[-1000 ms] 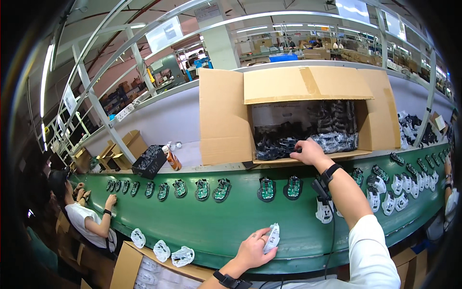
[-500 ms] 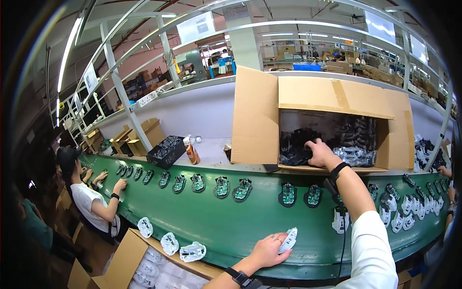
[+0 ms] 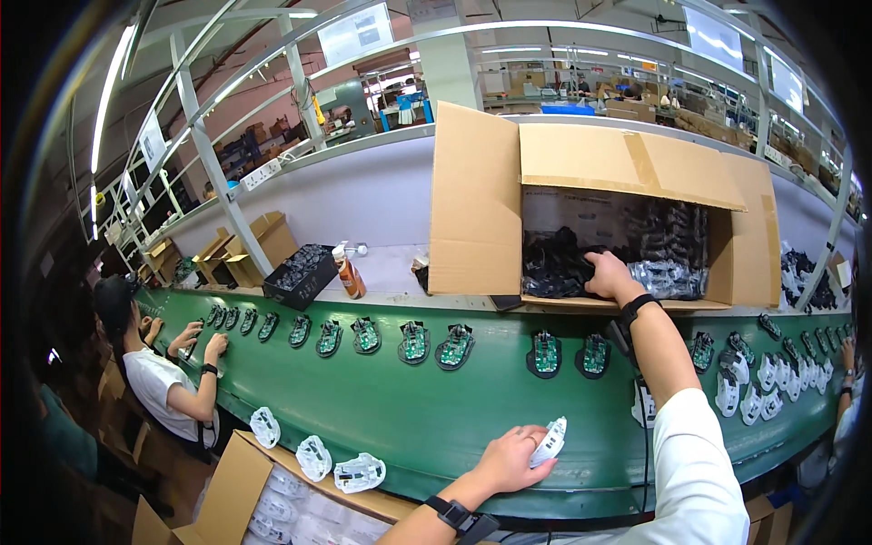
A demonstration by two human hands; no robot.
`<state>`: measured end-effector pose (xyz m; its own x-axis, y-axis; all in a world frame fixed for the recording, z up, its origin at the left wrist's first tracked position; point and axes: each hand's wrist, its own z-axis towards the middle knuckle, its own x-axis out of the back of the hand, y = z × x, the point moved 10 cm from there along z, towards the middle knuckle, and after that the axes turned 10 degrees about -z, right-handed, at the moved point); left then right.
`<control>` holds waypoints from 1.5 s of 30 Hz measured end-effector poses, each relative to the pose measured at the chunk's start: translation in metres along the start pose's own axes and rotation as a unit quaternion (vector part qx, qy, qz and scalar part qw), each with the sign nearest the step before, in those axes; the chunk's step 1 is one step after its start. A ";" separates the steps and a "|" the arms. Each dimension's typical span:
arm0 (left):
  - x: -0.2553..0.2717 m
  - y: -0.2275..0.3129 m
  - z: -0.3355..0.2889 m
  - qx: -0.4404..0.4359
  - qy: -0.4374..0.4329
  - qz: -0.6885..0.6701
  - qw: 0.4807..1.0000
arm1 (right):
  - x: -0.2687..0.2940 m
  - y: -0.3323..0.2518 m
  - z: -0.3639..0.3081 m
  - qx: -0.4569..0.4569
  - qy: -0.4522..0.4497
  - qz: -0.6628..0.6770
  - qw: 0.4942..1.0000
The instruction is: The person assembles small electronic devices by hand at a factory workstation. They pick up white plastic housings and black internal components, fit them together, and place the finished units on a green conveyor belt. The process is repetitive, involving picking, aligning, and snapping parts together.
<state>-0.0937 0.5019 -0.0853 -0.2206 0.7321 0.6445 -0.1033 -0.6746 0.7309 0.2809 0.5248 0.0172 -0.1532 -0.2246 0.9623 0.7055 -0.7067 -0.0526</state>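
My left hand (image 3: 510,460) is closed around a white computer mouse shell (image 3: 549,441), held tilted just above the near part of the green conveyor belt (image 3: 381,409). My right hand (image 3: 612,275) reaches into an open cardboard box (image 3: 476,209) across the belt. Its fingers are bent in among black plastic parts (image 3: 552,263); the fingertips are partly hidden, so what they hold cannot be made out. Beside that hand lie clear-wrapped parts (image 3: 668,278). Below the box, black mouse bases with green circuit boards (image 3: 544,352) stand in a row along the belt.
White shells (image 3: 359,472) sit along the edge of a carton (image 3: 218,481) at lower left. More shells (image 3: 727,396) and bases crowd the belt's right. A spray can (image 3: 349,274) stands beside a black bin (image 3: 300,275). A co-worker (image 3: 173,372) works at left; another person's hand shows far right.
My right hand has shifted slightly within the black parts, its fingers drawn closer together. My left hand still holds the white shell, now turned a little. The whole view has shifted slightly.
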 end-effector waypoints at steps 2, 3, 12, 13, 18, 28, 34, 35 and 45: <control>0.001 0.000 0.001 -0.010 0.007 -0.014 1.000 | 0.005 0.005 0.003 0.002 0.031 0.022 0.999; 0.001 0.000 0.001 -0.014 0.010 -0.021 1.000 | 0.009 0.010 0.004 -0.008 0.046 0.043 0.998; 0.002 -0.002 0.002 -0.023 0.002 -0.024 0.999 | 0.074 0.016 -0.014 -0.017 0.129 0.267 0.955; 0.008 -0.002 0.001 -0.006 0.027 -0.007 1.000 | 0.080 0.014 -0.018 -0.014 0.132 0.304 0.943; 0.094 0.021 -0.028 -0.066 0.376 0.011 0.924 | 0.119 -0.063 -0.113 0.212 0.197 0.382 0.878; 0.113 0.044 -0.045 -0.176 0.385 0.099 0.900 | -0.034 -0.248 -0.225 0.360 -0.069 0.138 0.920; 0.118 -0.019 -0.053 -0.067 0.441 -0.186 0.876 | -0.002 -0.195 -0.207 0.303 0.011 0.339 0.891; 0.116 -0.021 -0.050 -0.073 0.436 -0.202 0.874 | 0.003 -0.174 -0.205 0.277 0.017 0.386 0.880; 0.016 -0.005 -0.022 0.071 0.161 -0.298 0.938 | -0.002 -0.065 -0.302 0.201 0.043 0.162 0.965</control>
<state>-0.1181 0.5151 -0.0840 -0.4483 0.8935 0.0277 -0.1755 -0.1183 0.9773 0.0264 0.3684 -0.0620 0.0760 -0.4568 0.8863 0.9348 -0.2766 -0.2227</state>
